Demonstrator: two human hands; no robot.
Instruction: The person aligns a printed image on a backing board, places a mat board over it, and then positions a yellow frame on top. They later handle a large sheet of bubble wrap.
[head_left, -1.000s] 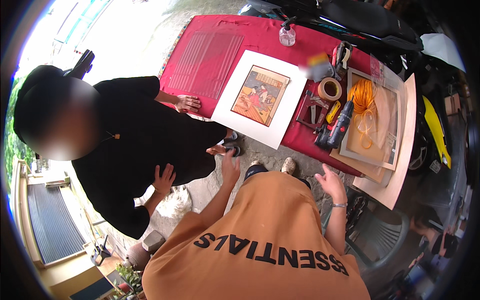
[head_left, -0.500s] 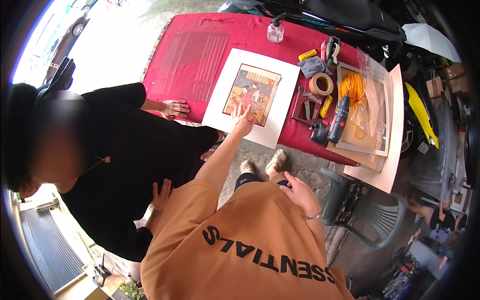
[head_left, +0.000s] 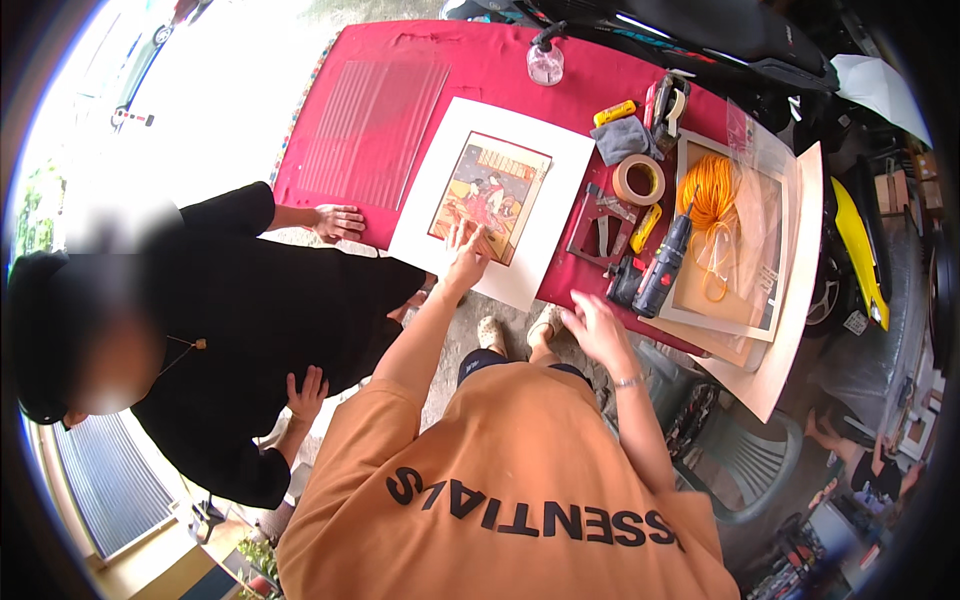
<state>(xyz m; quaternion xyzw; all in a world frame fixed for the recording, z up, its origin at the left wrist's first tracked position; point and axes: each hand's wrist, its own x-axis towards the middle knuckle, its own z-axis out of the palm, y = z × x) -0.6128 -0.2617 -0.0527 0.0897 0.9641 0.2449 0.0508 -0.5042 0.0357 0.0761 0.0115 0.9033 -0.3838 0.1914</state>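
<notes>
A figure print [head_left: 505,185] in muted colours shows inside the window of a white mat [head_left: 562,165], which lies on the red-clothed table [head_left: 440,45] and juts past its front edge. My left hand [head_left: 466,260] rests its outstretched fingers on the lower part of the print and holds nothing. Above the gap before the table's front edge is my right hand [head_left: 598,330], raised with fingers apart and nothing in it. The nearest thing to it is a black cordless drill [head_left: 665,270] lying on the table. A roll of tan tape [head_left: 639,180] sits beyond.
At the left, a person in black rests one hand [head_left: 340,222] on the table edge beside a clear ribbed sheet [head_left: 375,130]. To the right lie yellow cutters [head_left: 645,228], a grey cloth [head_left: 627,140], orange cord [head_left: 708,190] and a frame [head_left: 765,310]. A spray bottle [head_left: 545,65] stands at the back.
My right hand has lifted from my thigh and moved forward toward the table edge. The fingers of my left hand stay on the print. The whole view has shifted slightly.
</notes>
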